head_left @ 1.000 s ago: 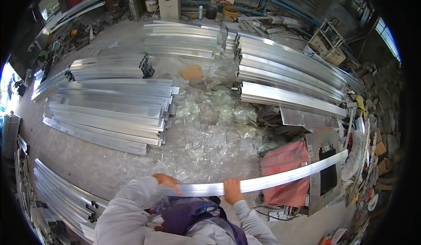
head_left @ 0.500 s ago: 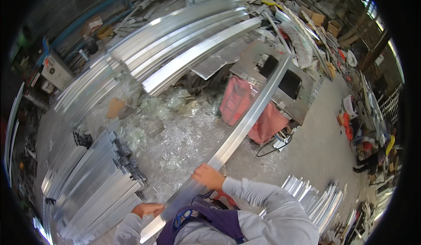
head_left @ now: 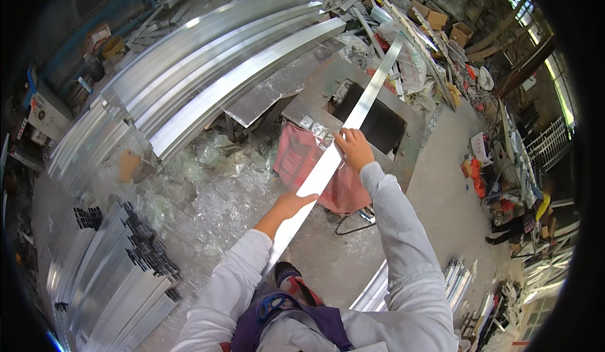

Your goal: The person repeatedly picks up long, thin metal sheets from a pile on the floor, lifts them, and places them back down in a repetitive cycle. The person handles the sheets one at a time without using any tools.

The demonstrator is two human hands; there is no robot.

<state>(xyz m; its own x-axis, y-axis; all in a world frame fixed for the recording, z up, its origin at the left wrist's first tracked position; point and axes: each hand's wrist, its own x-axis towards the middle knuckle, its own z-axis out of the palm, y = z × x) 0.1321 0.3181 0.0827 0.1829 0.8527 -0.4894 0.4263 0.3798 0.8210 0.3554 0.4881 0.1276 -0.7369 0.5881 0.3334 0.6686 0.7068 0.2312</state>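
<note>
Both hands are clenching a long aluminium strip (head_left: 343, 141): left hand (head_left: 293, 206) mid-length, right hand (head_left: 354, 148) further up. It looks light, stiff, slippery; spaced holds are steadying it.

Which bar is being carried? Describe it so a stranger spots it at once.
Find the grey metal machine table with the red cloth. Above it slants a long flat silvery strip, gripped by the left hand and right hand; the other profiles lie stacked.

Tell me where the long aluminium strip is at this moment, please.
In the head view the long aluminium strip runs diagonally through the centre, held by the left hand and right hand, above the red cloth.
</note>
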